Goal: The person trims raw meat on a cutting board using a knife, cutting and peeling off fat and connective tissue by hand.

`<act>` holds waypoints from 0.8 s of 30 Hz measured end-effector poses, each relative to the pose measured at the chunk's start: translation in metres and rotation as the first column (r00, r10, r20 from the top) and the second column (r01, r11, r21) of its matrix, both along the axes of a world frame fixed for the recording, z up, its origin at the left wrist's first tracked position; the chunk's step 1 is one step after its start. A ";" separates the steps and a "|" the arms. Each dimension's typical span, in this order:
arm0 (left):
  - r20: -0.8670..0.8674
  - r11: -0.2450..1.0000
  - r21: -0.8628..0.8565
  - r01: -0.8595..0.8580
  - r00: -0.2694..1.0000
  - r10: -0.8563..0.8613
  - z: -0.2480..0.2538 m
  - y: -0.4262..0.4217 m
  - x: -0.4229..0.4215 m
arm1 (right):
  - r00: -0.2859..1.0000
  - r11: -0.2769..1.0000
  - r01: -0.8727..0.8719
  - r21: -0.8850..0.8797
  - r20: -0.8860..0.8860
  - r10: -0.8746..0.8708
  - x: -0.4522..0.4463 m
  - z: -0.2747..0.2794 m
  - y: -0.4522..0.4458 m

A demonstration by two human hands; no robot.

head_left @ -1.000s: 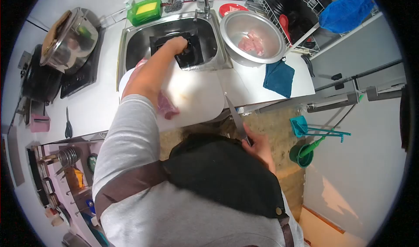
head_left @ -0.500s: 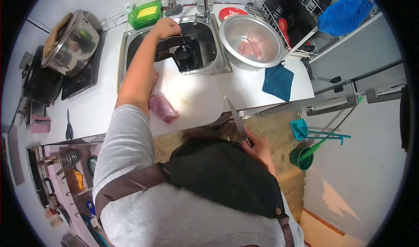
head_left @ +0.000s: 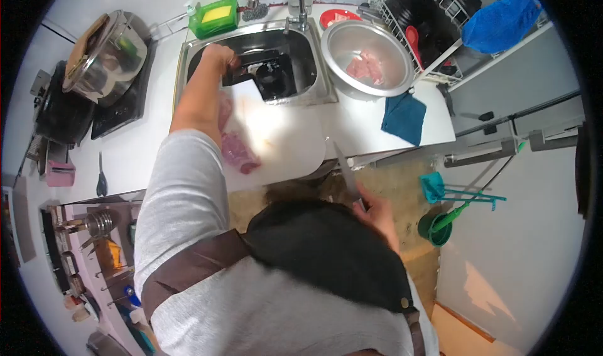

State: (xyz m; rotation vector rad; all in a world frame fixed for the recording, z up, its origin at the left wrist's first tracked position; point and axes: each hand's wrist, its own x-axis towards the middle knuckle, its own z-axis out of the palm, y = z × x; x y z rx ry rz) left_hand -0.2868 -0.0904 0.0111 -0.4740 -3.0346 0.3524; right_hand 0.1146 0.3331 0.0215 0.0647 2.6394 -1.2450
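Note:
My right hand (head_left: 375, 213) grips a knife (head_left: 347, 175), its blade pointing up and away past the counter's front edge. Over the left part of the sink (head_left: 325, 91), my left hand (head_left: 220, 59) is closed with its fingers downward; what they hold, if anything, I cannot make out. Below that arm lies a white cutting board (head_left: 292, 139), bearing a piece of raw meat (head_left: 239, 153). More meat (head_left: 225, 109) lies further up, partly covered by my forearm. Black containers (head_left: 286, 82) sit inside the sink.
Right of the sink stands a metal basin (head_left: 331, 59) holding pale raw meat (head_left: 365, 68). A teal cloth (head_left: 403, 118) hangs over the counter edge nearby. On the left are scissors (head_left: 101, 179) and a clear-sided pot (head_left: 116, 64). A dish rack (head_left: 433, 73) stands at the back right.
My left hand has moved left and toward me over the sink, away from its middle. The right hand still holds the knife in nearly the same place. The view has shifted slightly.

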 end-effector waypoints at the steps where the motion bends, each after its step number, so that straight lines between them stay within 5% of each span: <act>1: 0.021 0.991 -0.119 0.061 0.998 -0.059 -0.002 -0.006 0.005 | 0.998 1.000 0.004 0.003 0.067 -0.004 -0.005 0.008 0.000; 2: 0.021 0.992 -0.113 0.055 0.998 -0.053 0.017 0.008 0.025 | 0.989 1.000 0.010 -0.004 0.149 -0.009 -0.006 0.012 -0.001; 3: -0.200 0.913 0.401 0.075 0.980 0.007 0.034 0.024 0.043 | 0.987 1.000 0.005 -0.010 0.158 -0.004 -0.006 0.007 -0.001; 4: -0.342 0.590 0.787 0.182 0.924 0.171 0.046 0.032 0.066 | 0.991 0.987 0.059 -0.151 0.126 -0.040 -0.003 -0.002 -0.002; 5: -0.138 0.647 0.759 0.075 0.989 0.047 0.058 0.032 0.092 | 0.992 0.951 0.107 -0.289 0.100 -0.082 0.000 -0.009 -0.002; 6: 0.022 0.696 0.701 0.158 0.970 -0.243 0.063 0.029 0.115 | 0.991 0.950 0.102 -0.294 0.118 -0.070 0.000 -0.012 -0.001; 9: 0.528 0.762 0.610 0.219 0.604 -0.597 0.059 0.032 0.189 | 0.997 0.965 0.000 -0.263 0.077 0.021 -0.013 -0.018 -0.001; 11: 0.569 0.732 0.662 0.162 0.526 -0.632 0.031 0.025 0.207 | 0.989 0.982 -0.143 -0.120 -0.049 0.138 -0.020 -0.017 -0.003; 13: 0.548 0.809 0.447 0.380 0.599 -0.584 0.023 0.028 0.216 | 0.983 0.978 -0.179 -0.103 -0.062 0.173 -0.029 -0.011 -0.010; 18: 0.425 0.716 0.581 0.388 0.606 -0.673 0.015 0.030 0.212 | 0.968 0.966 -0.239 -0.100 -0.102 0.229 -0.035 -0.009 -0.019; 21: 0.458 0.697 0.677 0.236 0.606 -0.650 0.025 0.036 0.216 | 0.948 0.960 -0.264 -0.088 -0.209 0.242 -0.032 -0.009 -0.020; 23: 0.609 0.648 0.738 -0.188 0.599 -0.520 0.030 0.042 0.217 | 0.957 0.956 -0.254 -0.149 -0.185 0.225 -0.030 -0.019 -0.015; 24: 0.565 0.533 0.811 -0.243 0.561 -0.605 0.024 0.045 0.213 | 0.959 0.957 -0.248 -0.151 -0.181 0.219 -0.029 -0.019 -0.014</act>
